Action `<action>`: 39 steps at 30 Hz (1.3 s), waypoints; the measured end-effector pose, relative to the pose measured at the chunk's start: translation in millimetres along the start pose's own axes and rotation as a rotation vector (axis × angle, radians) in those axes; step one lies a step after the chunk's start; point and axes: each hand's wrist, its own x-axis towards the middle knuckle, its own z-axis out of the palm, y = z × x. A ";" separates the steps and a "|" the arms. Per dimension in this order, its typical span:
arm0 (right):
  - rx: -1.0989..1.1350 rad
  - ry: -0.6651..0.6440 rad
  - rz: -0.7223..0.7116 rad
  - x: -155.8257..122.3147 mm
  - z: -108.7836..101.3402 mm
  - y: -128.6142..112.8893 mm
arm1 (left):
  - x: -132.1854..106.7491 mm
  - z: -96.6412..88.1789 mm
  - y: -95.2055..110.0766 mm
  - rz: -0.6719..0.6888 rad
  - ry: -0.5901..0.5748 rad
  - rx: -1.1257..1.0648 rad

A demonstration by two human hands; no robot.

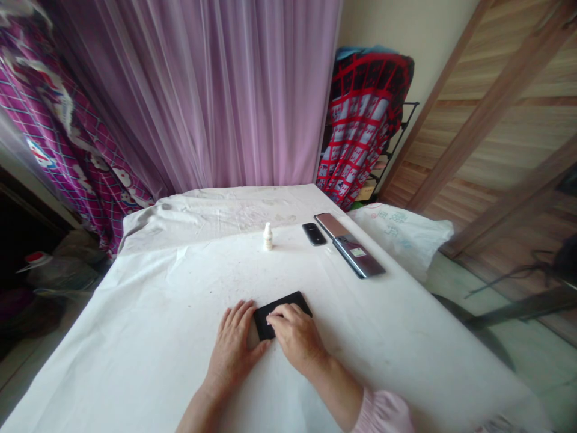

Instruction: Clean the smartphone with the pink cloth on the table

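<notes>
- A white cloth (171,313) covers the table, spanning the lower and middle frame, creased toward its far left corner and faintly speckled.
- The black smartphone (262,322) lies flat on it, just below the centre of the frame.
- The left hand (234,349) rests palm-down and unclenched, its fingers extended along the phone's left end and its thumb by the lower edge.
- The right hand (295,337), above a pink sleeve (383,412), bends its fingers together over the phone's face; I cannot tell whether they pinch anything.
- Near the centre stands a white dropper bottle (267,238); right of it lie a small dark phone (314,234) and a larger glossy phone (359,258) bearing a pale label.
- Pleated purple curtains (252,90) fill the top centre; checked magenta fabric (94,132) hangs at upper left.
- A red-patterned cloth (360,108) drapes at upper right, beside wood-grain doors (505,120).
- Below these sits a white plastic bag (406,234); a red-capped jug (63,276) stands at left.
</notes>
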 end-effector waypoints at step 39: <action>-0.009 0.047 0.086 -8.4 -6.1 12.8 | 0.8 -1.7 1.5 -0.011 -0.016 -0.023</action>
